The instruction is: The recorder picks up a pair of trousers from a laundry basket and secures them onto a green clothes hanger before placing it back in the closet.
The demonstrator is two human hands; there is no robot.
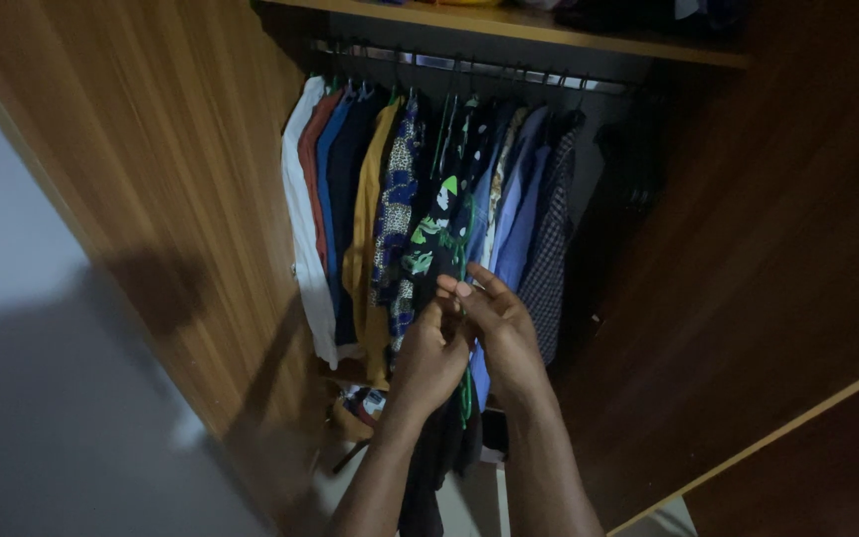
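Both hands, our left hand (429, 360) and right hand (504, 323), pinch together on the dark green-printed garment (436, 239) hanging mid-rail (469, 68) in the wardrobe, apparently mid-fastening, so finer fingertip work seems due.

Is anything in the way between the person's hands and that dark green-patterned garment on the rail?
Nothing visible is. Both the left hand and the right hand are already on the front of the dark garment, fingers meeting at its green-trimmed edge. The neighbouring clothes, a patterned shirt and a blue shirt, hang beside it, not across it.
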